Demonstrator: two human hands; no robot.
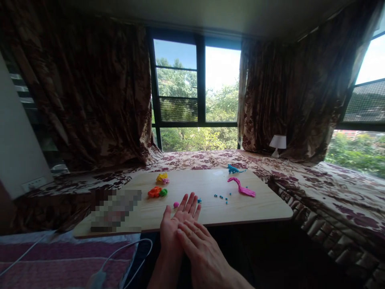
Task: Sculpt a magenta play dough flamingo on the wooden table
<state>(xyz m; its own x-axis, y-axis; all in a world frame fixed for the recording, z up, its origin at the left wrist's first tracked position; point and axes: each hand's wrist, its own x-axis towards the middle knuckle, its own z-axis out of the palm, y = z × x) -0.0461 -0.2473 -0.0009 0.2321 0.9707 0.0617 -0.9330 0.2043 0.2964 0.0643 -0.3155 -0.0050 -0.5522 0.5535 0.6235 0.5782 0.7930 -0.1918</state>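
Observation:
My left hand (174,225) lies palm up at the near edge of the table, its fingers stretched out and spread a little. Across the heel of that palm rests my right hand (200,243), palm down with straight fingers. Anything between the two palms is hidden. Just beyond the left fingers sit a small pink clay ball (176,204) and a small blue clay piece (199,200). Further right are tiny blue clay bits (221,197), a long pink clay shape (246,192) and a blue clay animal figure (233,169).
Orange clay (154,192), green clay (163,192) and yellow clay (161,176) lie on the left of the wooden table (192,180). A blurred-out patch (116,210) covers its left corner. A white cable (126,245) runs at lower left. A small lamp (278,143) stands behind.

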